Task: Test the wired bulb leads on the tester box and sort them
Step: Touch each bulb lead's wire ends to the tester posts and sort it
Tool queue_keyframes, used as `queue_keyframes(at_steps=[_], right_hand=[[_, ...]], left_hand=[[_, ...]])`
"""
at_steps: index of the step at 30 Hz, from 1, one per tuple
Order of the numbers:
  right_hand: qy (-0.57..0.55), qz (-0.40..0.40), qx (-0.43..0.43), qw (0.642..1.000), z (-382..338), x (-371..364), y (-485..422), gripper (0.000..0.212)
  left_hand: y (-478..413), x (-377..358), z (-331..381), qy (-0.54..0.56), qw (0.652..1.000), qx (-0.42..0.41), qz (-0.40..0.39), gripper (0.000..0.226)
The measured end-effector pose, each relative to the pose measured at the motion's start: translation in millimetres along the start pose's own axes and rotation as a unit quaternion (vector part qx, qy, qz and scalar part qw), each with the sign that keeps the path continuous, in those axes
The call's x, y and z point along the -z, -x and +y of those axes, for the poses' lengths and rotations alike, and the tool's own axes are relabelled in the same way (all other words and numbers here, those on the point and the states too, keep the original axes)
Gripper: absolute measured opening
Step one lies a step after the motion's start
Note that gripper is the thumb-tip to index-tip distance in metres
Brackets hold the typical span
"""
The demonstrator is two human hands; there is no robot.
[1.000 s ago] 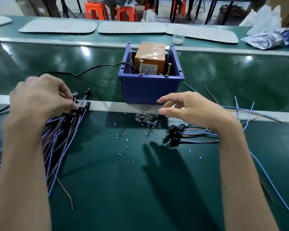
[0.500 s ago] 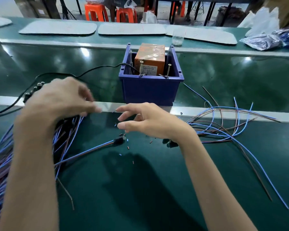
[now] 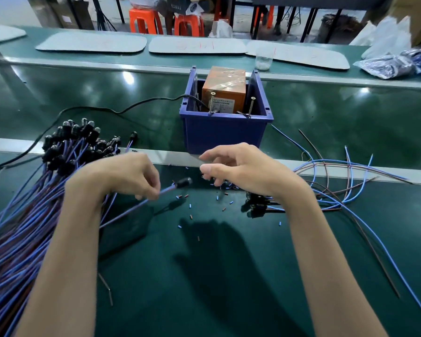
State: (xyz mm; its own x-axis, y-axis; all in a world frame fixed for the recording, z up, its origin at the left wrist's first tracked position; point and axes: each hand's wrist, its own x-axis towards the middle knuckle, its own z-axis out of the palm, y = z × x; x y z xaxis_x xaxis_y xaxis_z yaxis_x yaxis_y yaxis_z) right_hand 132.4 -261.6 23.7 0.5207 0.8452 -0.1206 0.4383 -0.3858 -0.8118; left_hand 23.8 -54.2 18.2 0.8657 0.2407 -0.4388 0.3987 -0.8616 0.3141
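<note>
Green belting (image 3: 204, 288) covers the near work surface in the head view. A silver rail (image 3: 7, 143) runs left to right and parts it from a glossier green conveyor lane (image 3: 83, 93) beyond. Farther off, a raised green bench carries three pale rounded mats (image 3: 93, 43), a clear plastic cup (image 3: 263, 60) and, at far right, plastic bags (image 3: 394, 64). Orange stools (image 3: 144, 20) and dark table legs stand on the floor behind.

A blue bin (image 3: 225, 135) sits just beyond the rail at centre. It holds the orange tester box (image 3: 225, 92), with two upright screws (image 3: 212, 103) at the bin's near edge. A black power cable (image 3: 107, 110) snakes from the bin away to the left.

The left hand (image 3: 122, 176) has its fingers curled, pinching one bulb lead (image 3: 165, 190) by its blue wire. The lead's black socket points right, just above the belt. A thick bundle of untested leads (image 3: 34, 215) fans out at near left, under that forearm.

The right hand (image 3: 248, 173) hovers near the bin with fingers loosely bent and spread, holding nothing. The sorted leads (image 3: 338, 190) lie under and to the right of it, their wires trailing right. Small blue and red insulation bits (image 3: 192, 207) are scattered on the belt between the hands.
</note>
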Motion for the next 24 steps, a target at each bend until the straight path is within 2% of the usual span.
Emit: queue_keyframes(at_steps=[3, 5, 7, 9, 11, 16, 17, 18, 21, 23, 24], right_hand=[[0.009, 0.001, -0.014, 1.0, -3, -5, -2, 0.024], [-0.02, 0.002, -0.024, 1.0, -4, -11, -4, 0.032], [-0.113, -0.002, -0.02, 0.993, -5, -15, -6, 0.03], [-0.236, -0.006, 0.0, 0.972, -5, -19, -7, 0.018], [-0.316, 0.02, 0.024, 0.948, -4, -22, -9, 0.018], [-0.444, 0.138, 0.072, 0.882, -3, -7, -10, 0.022], [-0.459, 0.16, 0.083, 0.87, -4, -2, -8, 0.023], [-0.469, 0.18, 0.097, 0.86, -4, 4, -6, 0.024], [-0.496, 0.222, 0.136, 0.829, -7, 19, 2, 0.028], [-0.508, 0.226, 0.158, 0.816, -8, 28, 9, 0.035], [-0.511, 0.226, 0.169, 0.812, -9, 31, 12, 0.039]], left_hand=[[9, 12, -1, 0.039, 0.98, -0.051, 0.189, 0.02], [17, 18, 7, 0.045, 0.958, -0.087, 0.269, 0.017], [21, 18, 22, 0.07, 0.945, -0.139, 0.287, 0.018], [21, 13, 40, 0.09, 0.936, -0.18, 0.287, 0.017], [18, 7, 56, 0.102, 0.926, -0.196, 0.305, 0.007], [16, -1, 84, 0.155, 0.852, -0.213, 0.452, 0.01], [17, -1, 88, 0.201, 0.85, -0.222, 0.433, 0.014], [19, -2, 92, 0.262, 0.859, -0.229, 0.375, 0.02], [20, -6, 104, 0.39, 0.898, -0.173, 0.108, 0.057], [15, -9, 111, 0.457, 0.878, -0.135, 0.034, 0.08], [12, -8, 113, 0.517, 0.846, -0.122, 0.035, 0.084]])
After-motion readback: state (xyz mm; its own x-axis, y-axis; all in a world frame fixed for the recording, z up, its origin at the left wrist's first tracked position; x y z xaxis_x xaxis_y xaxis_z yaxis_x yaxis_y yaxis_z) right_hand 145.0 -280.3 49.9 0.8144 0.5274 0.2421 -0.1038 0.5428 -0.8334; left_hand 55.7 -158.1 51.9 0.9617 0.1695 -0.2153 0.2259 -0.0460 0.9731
